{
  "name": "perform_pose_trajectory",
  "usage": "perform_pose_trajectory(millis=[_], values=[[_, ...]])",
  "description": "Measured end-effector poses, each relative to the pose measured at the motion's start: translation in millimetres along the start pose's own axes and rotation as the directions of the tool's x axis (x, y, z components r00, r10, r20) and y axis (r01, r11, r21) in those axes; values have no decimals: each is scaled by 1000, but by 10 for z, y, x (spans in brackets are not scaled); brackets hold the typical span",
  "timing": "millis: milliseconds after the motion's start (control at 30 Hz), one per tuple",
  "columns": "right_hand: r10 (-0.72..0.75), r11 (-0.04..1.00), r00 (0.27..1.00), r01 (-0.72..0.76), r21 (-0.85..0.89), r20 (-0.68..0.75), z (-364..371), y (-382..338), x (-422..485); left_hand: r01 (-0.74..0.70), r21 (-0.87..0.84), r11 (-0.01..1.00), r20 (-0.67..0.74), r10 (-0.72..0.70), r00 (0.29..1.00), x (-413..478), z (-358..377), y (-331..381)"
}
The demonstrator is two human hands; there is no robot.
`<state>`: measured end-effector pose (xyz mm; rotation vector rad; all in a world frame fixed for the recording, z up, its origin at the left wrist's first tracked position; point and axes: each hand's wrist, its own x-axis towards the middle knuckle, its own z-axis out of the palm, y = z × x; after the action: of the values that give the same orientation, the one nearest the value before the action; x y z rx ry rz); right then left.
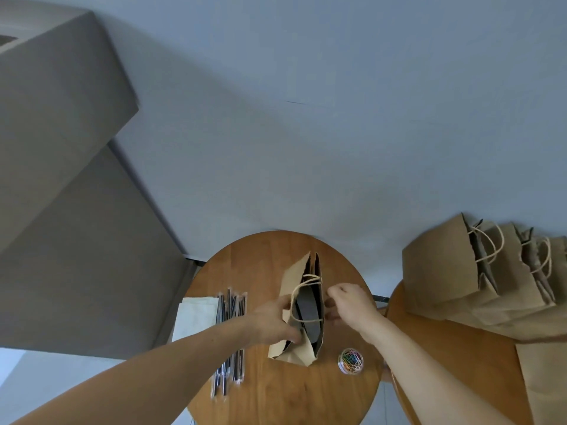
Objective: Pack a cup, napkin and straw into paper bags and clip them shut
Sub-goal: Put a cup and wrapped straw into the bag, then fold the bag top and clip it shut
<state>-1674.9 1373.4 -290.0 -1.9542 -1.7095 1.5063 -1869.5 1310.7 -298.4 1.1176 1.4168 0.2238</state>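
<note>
A brown paper bag (293, 279) with twine handles stands open on the round wooden table (264, 388), with something dark inside it. My left hand (273, 322) grips the bag's left wall near the mouth. On the other side my right hand (348, 303) holds the right edge of the mouth, fingers curled. Several wrapped black straws (231, 305) lie to the left of the bag, partly under my left forearm. Beside them lies a stack of white napkins (196, 314). No cup is visible.
A small clear tub of coloured paper clips (350, 361) sits on the table's right side near the bag. A second wooden table (454, 363) at the right carries several brown paper bags (445, 271) standing in a row. A grey wall rises behind.
</note>
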Motion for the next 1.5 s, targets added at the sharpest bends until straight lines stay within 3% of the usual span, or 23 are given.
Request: perform_pose_trajectory(millis=[100, 200, 300, 400, 500, 633, 733, 833, 1000, 1067, 1133, 1200, 1267, 1367, 1433, 1500], values=[[-45, 984, 998, 37, 174, 40, 139, -45, 13, -42, 56, 998, 34, 40, 999, 31, 140, 91], [-78, 950, 991, 41, 310, 107, 203, -64, 0, 38, 240, 970, -172, 4, 985, 132, 295, 166], [-144, 946, 979, 94, 309, 142, 209, -24, -3, 199, 402, 894, -385, -32, 922, 217, 402, 206], [-301, 953, 952, 303, -17, 52, 89, 68, 63, 196, 400, 895, -402, -21, 915, 231, 395, 215], [-507, 822, 856, 447, -354, -97, -87, 127, 135, 161, 478, 864, -381, 38, 924, 208, 271, 243], [-665, 593, 745, 576, -562, 61, -244, 138, 294, 97, 649, 754, -262, 102, 960, 254, 8, 337], [-642, 526, 763, 507, -683, 73, -316, 108, 328, 50, 652, 756, -223, 128, 966, 319, -174, 424], [-622, 526, 783, 445, -725, 29, -320, 148, 330, 30, 566, 824, -320, 186, 929, 330, -252, 455], [-626, 573, 780, 468, -673, 10, -269, 190, 325, 35, 459, 888, -439, 193, 878, 336, -118, 358], [-659, 629, 751, 528, -571, -32, -314, 234, 317, 16, 444, 896, -431, 198, 880, 343, -115, 314], [-700, 677, 696, 572, -464, -162, -393, 355, 291, 7, 443, 897, -402, 191, 895, 352, -136, 296], [-640, 767, 672, 531, -361, -372, -465, 557, 293, 10, 450, 893, -386, 184, 904, 367, -161, 290], [-474, 880, 743, 386, -275, -472, -464, 833, 325, 15, 473, 881, -386, 192, 902, 392, -182, 297], [-214, 920, 946, 111, -376, -243, -275, 1318, 381, 18, 487, 873, -400, 205, 893, 441, -195, 311], [-82, 870, 995, 43, -491, -59, -93, 1566, 404, 18, 479, 878, -410, 205, 889, 475, -186, 316], [-2, 819, 1000, 14, -574, 22, 64, 1735, 435, 22, 478, 878, -417, 205, 885, 496, -169, 313]])
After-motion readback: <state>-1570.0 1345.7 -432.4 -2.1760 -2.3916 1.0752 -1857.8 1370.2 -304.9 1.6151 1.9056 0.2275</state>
